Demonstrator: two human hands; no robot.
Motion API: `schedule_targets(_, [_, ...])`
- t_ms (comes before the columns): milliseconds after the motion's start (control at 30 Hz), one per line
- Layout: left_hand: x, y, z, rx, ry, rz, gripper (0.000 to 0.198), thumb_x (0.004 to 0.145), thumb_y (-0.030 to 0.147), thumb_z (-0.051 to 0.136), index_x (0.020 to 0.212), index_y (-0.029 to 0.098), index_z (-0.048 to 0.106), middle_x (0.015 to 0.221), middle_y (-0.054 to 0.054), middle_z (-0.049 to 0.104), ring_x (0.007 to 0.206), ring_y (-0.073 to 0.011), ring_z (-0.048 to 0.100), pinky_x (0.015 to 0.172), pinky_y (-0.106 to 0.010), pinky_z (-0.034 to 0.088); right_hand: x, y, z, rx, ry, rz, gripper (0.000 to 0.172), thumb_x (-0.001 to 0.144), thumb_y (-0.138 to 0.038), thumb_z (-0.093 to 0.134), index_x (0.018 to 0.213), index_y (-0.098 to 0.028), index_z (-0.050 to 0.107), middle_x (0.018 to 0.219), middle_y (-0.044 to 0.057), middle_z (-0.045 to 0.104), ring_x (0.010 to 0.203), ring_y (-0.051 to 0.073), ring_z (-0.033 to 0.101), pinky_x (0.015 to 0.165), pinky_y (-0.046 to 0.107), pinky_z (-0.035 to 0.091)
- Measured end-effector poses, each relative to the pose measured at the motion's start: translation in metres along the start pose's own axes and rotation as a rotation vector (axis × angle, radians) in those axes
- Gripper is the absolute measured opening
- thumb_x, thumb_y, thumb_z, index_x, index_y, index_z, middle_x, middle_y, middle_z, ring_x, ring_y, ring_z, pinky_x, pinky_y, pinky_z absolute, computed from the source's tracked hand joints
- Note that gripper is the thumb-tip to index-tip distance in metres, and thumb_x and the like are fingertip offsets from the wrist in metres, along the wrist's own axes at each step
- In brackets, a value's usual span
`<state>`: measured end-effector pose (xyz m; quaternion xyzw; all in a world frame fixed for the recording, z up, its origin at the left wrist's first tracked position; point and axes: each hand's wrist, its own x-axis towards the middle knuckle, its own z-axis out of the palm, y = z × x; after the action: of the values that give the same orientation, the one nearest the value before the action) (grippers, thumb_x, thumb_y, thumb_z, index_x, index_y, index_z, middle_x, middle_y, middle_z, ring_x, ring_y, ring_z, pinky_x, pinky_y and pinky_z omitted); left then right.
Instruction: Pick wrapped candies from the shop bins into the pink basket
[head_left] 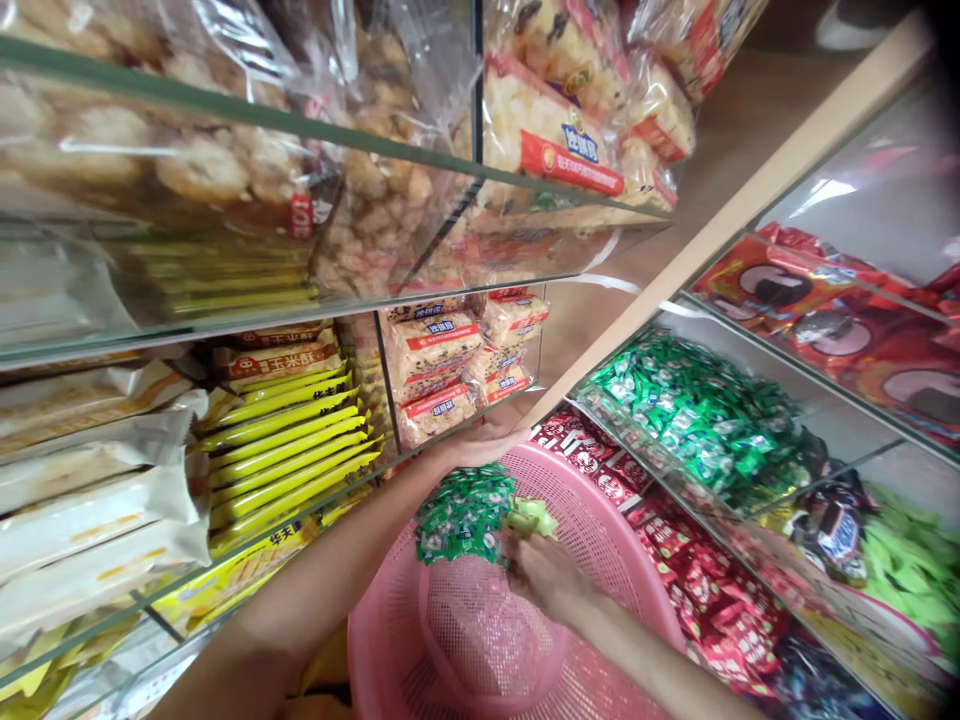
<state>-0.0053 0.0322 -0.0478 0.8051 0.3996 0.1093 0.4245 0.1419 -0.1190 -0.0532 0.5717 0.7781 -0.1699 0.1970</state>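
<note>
While the left hand has its grip clenched on the far rim of the pink basket, the right hand touches pale-green sweets beside the dark-green sweets near that rim. I cannot tell whether its grip is closed. A level basket and small pinches would likely suit best.

Pink basket (mesh-patterned), green candies.

Noted: the left hand and right hand are bare, and the left forearm and right forearm are uncovered to the frame edge. A yellow patch shows beneath the left forearm; whether it is clothing cannot be told.
</note>
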Motion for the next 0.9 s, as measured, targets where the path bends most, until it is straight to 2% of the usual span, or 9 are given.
schedule_targets(167, [-0.001,0.001,0.0,-0.004,-0.029,0.014,0.068,0.08,0.071,0.022,0.108,0.023,0.061,0.111,-0.005,0.064,0.113,-0.0255,0.05,0.095,-0.033,0.034,-0.004,0.009,-0.001,-0.021,0.054,-0.008,0.015,0.081,-0.02,0.05,0.09,-0.015,0.062,0.092,0.009,0.066,0.088,0.021,0.06,0.068,0.028,0.036])
schedule_targets(333, [-0.003,0.007,0.0,-0.003,-0.041,-0.03,0.069,0.08,0.071,0.021,0.105,0.021,0.061,0.106,-0.005,0.065,0.109,-0.0259,0.052,0.093,-0.033,0.036,0.0,-0.006,-0.017,-0.079,0.131,0.032,0.024,0.091,-0.021,0.038,0.099,-0.014,0.059,0.094,0.011,0.065,0.089,0.022,0.06,0.072,0.03,0.039])
schedule_targets(400, [-0.003,0.008,0.0,-0.001,-0.045,-0.032,0.07,0.08,0.072,0.02,0.104,0.021,0.062,0.104,-0.005,0.065,0.108,-0.026,0.053,0.091,-0.033,0.036,0.002,-0.015,-0.019,-0.107,0.114,0.029,0.026,0.092,-0.021,0.035,0.099,-0.014,0.06,0.094,0.011,0.065,0.088,0.022,0.061,0.072,0.031,0.041])
schedule_targets(533, [-0.005,0.007,0.0,-0.011,-0.031,0.011,0.066,0.08,0.071,0.023,0.1,0.022,0.062,0.103,-0.004,0.066,0.108,-0.0254,0.053,0.09,-0.032,0.037,0.004,-0.024,-0.015,-0.089,0.08,-0.009,0.024,0.087,-0.03,0.05,0.104,-0.015,0.058,0.101,0.011,0.064,0.092,0.023,0.06,0.072,0.03,0.043])
schedule_targets(633, [-0.004,0.005,0.001,-0.011,-0.029,0.015,0.064,0.08,0.07,0.025,0.098,0.022,0.063,0.103,-0.004,0.066,0.108,-0.0254,0.053,0.09,-0.031,0.037,0.005,-0.021,-0.012,-0.097,0.08,-0.021,0.029,0.084,-0.033,0.056,0.108,-0.016,0.056,0.102,0.011,0.064,0.094,0.024,0.06,0.073,0.03,0.042])
schedule_targets(900, [-0.003,0.004,0.002,-0.016,-0.024,0.007,0.065,0.08,0.071,0.024,0.102,0.023,0.062,0.103,-0.003,0.066,0.105,-0.0245,0.054,0.089,-0.031,0.037,0.011,-0.011,-0.017,-0.153,0.072,-0.058,0.023,0.088,-0.026,0.049,0.108,-0.016,0.055,0.101,0.01,0.063,0.093,0.023,0.059,0.077,0.032,0.042])
